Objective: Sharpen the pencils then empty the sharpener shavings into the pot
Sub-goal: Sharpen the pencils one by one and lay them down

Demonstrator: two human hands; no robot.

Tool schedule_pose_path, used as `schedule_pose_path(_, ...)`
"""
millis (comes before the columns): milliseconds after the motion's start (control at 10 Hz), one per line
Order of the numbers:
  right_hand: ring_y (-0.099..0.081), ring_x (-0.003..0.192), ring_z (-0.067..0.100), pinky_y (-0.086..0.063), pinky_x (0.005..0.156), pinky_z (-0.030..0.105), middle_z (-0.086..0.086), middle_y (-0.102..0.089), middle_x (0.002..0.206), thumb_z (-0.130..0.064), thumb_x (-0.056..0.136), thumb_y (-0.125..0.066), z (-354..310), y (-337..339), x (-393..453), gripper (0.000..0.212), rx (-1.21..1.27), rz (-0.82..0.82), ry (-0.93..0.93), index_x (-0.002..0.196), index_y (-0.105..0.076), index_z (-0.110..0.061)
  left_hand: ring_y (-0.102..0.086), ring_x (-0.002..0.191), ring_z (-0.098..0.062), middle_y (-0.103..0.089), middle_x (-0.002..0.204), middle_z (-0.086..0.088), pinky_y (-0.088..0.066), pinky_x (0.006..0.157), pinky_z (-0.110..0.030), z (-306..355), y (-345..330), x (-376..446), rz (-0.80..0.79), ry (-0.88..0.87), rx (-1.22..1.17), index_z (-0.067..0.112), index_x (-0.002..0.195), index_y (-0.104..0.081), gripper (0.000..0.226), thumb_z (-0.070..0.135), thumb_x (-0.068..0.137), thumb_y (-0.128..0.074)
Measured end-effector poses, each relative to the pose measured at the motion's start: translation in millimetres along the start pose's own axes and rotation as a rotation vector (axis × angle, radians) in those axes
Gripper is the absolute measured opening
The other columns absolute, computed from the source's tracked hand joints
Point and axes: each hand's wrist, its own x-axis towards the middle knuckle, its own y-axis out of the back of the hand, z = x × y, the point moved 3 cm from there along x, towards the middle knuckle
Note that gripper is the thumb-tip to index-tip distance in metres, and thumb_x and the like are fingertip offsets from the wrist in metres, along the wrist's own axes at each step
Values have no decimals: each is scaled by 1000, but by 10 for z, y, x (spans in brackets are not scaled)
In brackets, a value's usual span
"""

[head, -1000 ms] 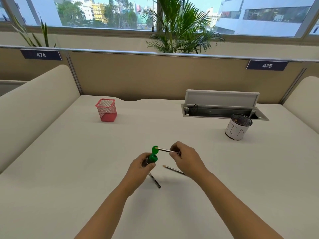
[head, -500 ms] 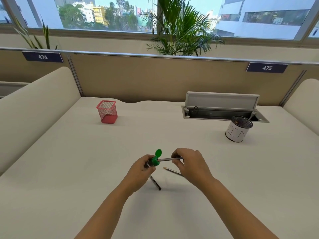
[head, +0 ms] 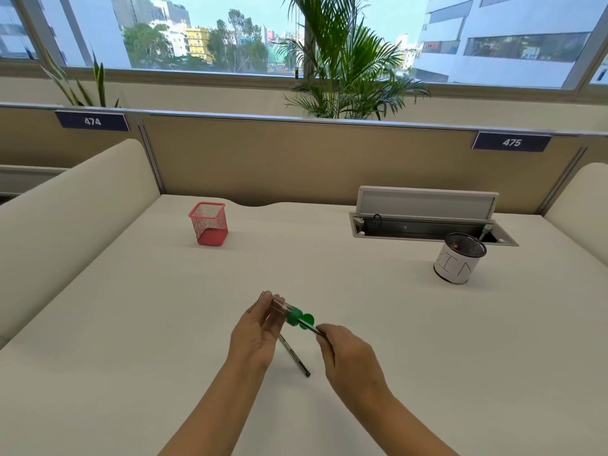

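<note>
You are in the middle of the sharpening step. Your left hand (head: 255, 337) grips the sharpener (head: 289, 313), a clear tube with a green cap, holding it up off the counter (head: 131, 324). Your right hand (head: 348, 353) is closed around a pencil (head: 312, 328) whose tip sits in the green end of the sharpener; most of the pencil is hidden inside your fingers. Some dark material shows in the clear tube, likely shavings, though it is too small to be sure.

Another pencil (head: 294, 357) lies flat on the counter just below your hands, part of it covered by your left hand. You cannot tell from here whether it is sharpened already.

The pot (head: 459, 260), a dark mesh cup wrapped in white paper with letters on it, stands well apart to the right, near the open cable hatch (head: 427, 218). A red mesh holder (head: 209, 223) stands far off to the left and looks empty.

So by my reading the sharpening is under way, at least this pencil is not finished, and the emptying of shavings into the pot is not yet done
</note>
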Motion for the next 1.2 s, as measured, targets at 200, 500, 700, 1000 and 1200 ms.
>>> schedule_pose_path(200,-43,48,15,-34,48,26,-3,-53,58,-22,94,-47,-3,10,39,23,82,-308,-446,75,-58,-17,-72,71,-17,-75,74,-7,-60,62,-29,56,-173,-18,-138,-51,186,5,91,-62,8,8,83,-61)
schedule_pose_path(500,-31,37,5,-23,33,15,-6,-40,50,-23,97,-39,-39,11,108,30,1006,-574,-1082,76,-59,-13,-72,79,-24,-74,83,-14,-60,69,-33,170,-285,38,-249,-39,339,-1,98,-61,13,5,90,-53)
schedule_pose_path(700,-48,67,17,-39,60,30,-1,-56,77,-18,94,-45,15,53,95,10,231,-209,-407,87,-52,-15,-71,70,-27,-73,77,-15,-59,56,-32,153,-380,30,-168,-26,319,3,89,-61,7,5,83,-63)
schedule_pose_path(1000,-30,35,5,-21,36,18,-10,-38,37,-24,92,-50,141,154,144,33,594,-357,-883,60,-55,-19,-72,69,-22,-74,74,-12,-58,56,-27,5,-367,-1,-206,-3,339,-3,91,-62,11,7,87,-59)
schedule_pose_path(1200,-20,31,5,-16,29,14,-7,-31,40,-28,98,-40,73,68,108,37,1275,-521,-1300,72,-60,-11,-72,70,-23,-74,76,-13,-58,58,-28,119,-366,20,-263,24,430,-3,88,-63,11,6,87,-57)
